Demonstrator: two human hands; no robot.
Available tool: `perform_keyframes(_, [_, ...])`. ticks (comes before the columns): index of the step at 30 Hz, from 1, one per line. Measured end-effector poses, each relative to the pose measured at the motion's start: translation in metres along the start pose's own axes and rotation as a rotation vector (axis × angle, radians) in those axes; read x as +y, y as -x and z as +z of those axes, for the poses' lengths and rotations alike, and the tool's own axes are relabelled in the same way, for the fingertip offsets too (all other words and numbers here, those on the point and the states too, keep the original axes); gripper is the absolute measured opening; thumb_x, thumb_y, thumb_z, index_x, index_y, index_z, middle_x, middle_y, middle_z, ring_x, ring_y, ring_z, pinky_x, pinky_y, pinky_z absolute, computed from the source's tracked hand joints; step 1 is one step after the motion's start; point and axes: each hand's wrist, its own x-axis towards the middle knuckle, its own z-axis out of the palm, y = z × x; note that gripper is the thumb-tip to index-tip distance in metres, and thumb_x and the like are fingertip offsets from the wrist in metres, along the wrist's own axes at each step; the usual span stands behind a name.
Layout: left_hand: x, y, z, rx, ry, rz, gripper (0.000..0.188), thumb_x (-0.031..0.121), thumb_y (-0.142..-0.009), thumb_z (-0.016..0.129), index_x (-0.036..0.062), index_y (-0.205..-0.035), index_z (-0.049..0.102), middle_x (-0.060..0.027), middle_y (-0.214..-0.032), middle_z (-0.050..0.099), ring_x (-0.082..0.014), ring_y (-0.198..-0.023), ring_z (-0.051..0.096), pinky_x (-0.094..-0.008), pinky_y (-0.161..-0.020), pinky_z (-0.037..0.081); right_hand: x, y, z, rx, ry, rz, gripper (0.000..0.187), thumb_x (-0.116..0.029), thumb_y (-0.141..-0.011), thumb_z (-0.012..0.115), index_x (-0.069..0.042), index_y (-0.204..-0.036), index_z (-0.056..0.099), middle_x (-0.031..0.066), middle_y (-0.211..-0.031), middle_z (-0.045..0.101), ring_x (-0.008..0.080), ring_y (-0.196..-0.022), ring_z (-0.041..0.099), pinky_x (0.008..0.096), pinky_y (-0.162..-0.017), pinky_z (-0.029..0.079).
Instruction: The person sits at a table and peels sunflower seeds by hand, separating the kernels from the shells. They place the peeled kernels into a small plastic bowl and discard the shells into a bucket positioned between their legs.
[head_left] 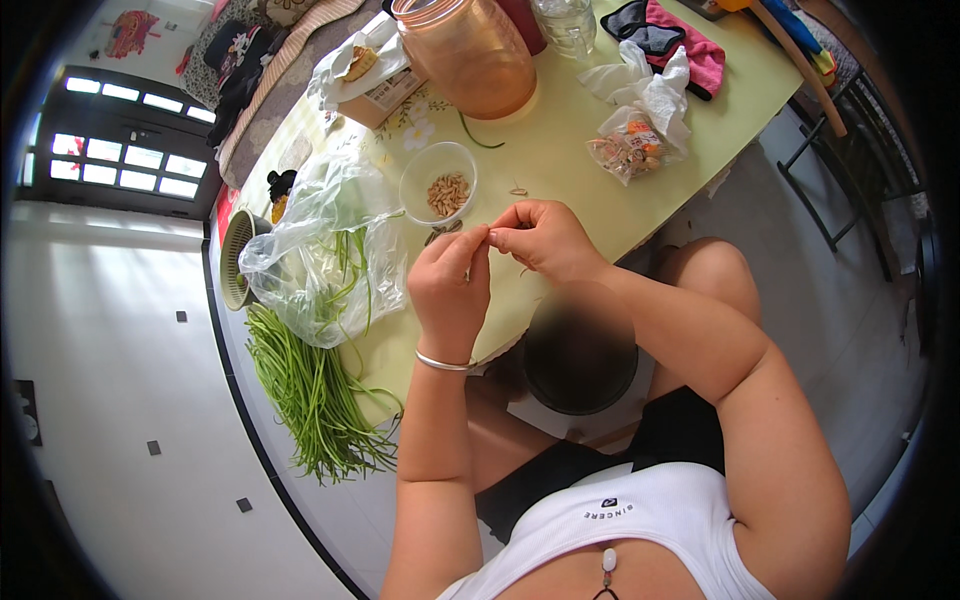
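My left hand [447, 285], with a bracelet on its wrist, is closed in a pinch above the near part of the table. Its fingertips meet those of my right hand [548, 240], which is pinched too. Whatever lies between the fingertips is too small to make out; a little greyish bit shows at the left palm. Just beyond my hands stands a clear plastic bowl [412, 180] with many small tan kernels [447, 194] in it. A few small dark-striped pieces [441, 232] lie on the table beside my left hand. One pale piece [518, 191] lies beyond my right hand.
Left on the yellow-green table [560, 180] are a plastic bag [335, 260], long green stalks [310, 390] hanging over the edge and a basket [238, 258]. Behind stand a large orange jar [470, 60] and a box [382, 98]. Right lies a snack bag [632, 148]. Below is a dark round bin [580, 375].
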Motion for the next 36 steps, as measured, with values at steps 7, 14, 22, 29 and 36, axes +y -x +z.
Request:
perform_keyframes(7, [0.011,0.005,-0.003,-0.038,-0.085,-0.009,0.015,-0.001,-0.075,0.071,0.0041,-0.089,0.072,-0.0116,-0.072,0.066,-0.0215,-0.059,0.062,-0.0283,-0.055,0.049,0.007,0.002,0.01,0.102,0.298,-0.223,0.013,-0.01,-0.077,0.064,0.003,-0.08,0.064,0.007,-0.072,0.062,0.0114,-0.068,0.056,0.0272,-0.062,0.046])
perform_keyframes(14, [0.012,0.009,-0.004,-0.004,0.04,-0.117,0.02,-0.003,-0.073,0.072,0.0027,-0.093,0.072,-0.0114,-0.071,0.067,-0.0173,-0.059,0.065,-0.0259,-0.056,0.051,0.003,-0.001,0.004,0.017,0.288,-0.219,0.013,-0.011,-0.075,0.063,0.002,-0.079,0.062,0.0056,-0.07,0.061,0.011,-0.066,0.056,0.027,-0.061,0.046])
perform_keyframes(22, [-0.001,0.009,-0.01,-0.057,0.645,-0.522,0.016,-0.011,-0.076,0.07,-0.01,-0.092,0.067,-0.012,-0.08,0.069,-0.0136,-0.067,0.065,-0.0231,-0.06,0.055,-0.012,-0.002,-0.007,-0.172,0.082,0.077,0.011,-0.014,-0.078,0.064,-0.003,-0.08,0.063,0.0002,-0.068,0.058,0.0054,-0.057,0.047,0.0225,-0.05,0.038])
perform_keyframes(29, [-0.002,0.008,-0.011,-0.082,0.665,-0.547,0.016,-0.009,-0.076,0.071,-0.0088,-0.092,0.067,-0.0124,-0.078,0.069,-0.0143,-0.065,0.065,-0.0227,-0.058,0.054,-0.013,-0.004,-0.006,-0.224,0.005,0.112,0.013,-0.015,-0.08,0.065,-0.003,-0.081,0.062,-0.0004,-0.066,0.056,0.0046,-0.055,0.045,0.0211,-0.047,0.034])
perform_keyframes(36, [-0.005,0.005,-0.014,-0.091,0.901,-0.71,0.016,-0.009,-0.076,0.07,-0.0066,-0.092,0.068,-0.0123,-0.078,0.069,-0.0158,-0.062,0.066,-0.0234,-0.058,0.054,-0.009,-0.006,-0.006,-0.185,0.043,0.069,0.014,-0.015,-0.078,0.067,-0.002,-0.078,0.062,0.0004,-0.068,0.057,0.0053,-0.059,0.047,0.022,-0.05,0.037])
